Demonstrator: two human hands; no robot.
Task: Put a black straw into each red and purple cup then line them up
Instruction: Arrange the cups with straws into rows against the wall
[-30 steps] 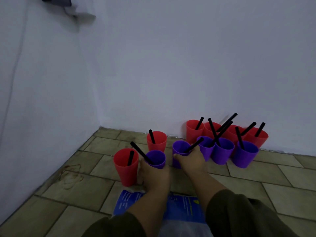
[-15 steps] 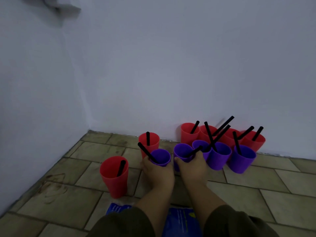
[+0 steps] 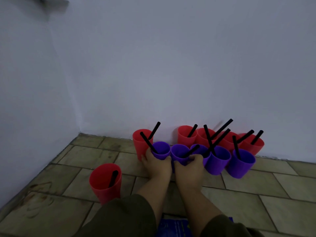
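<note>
1. At the far left and nearest to you, a lone red cup [image 3: 105, 182] stands on the tiled floor [image 3: 256, 189], with a short black straw [image 3: 113, 177] leaning inside it.
2. Further back, close to the wall [image 3: 171, 65], a second red cup [image 3: 141, 144] holds a straw [image 3: 154, 130] that tilts to the right. This cup stands right beside the first purple cup [image 3: 162, 151].
3. Your left hand [image 3: 158, 165] has its fingers curled around the first purple cup, and the left-leaning straw [image 3: 147, 142] rises from it.
4. Your right hand [image 3: 189, 168], just beside the left one, wraps its fingers around the second purple cup [image 3: 178, 153]. A low straw [image 3: 190, 151] leans to the right in it.
5. Three more purple cups [image 3: 218, 159] continue the front row to the right and touch each other. The straws cross above them, so I cannot tell which cup each one belongs to.
6. Behind them, four red cups [image 3: 187, 136] stand packed against the wall, with straws sticking up.
7. At the bottom edge, between your dark sleeves [image 3: 119, 218], lies a blue packet [image 3: 174, 226]. Its print is too blurred to read.
</note>
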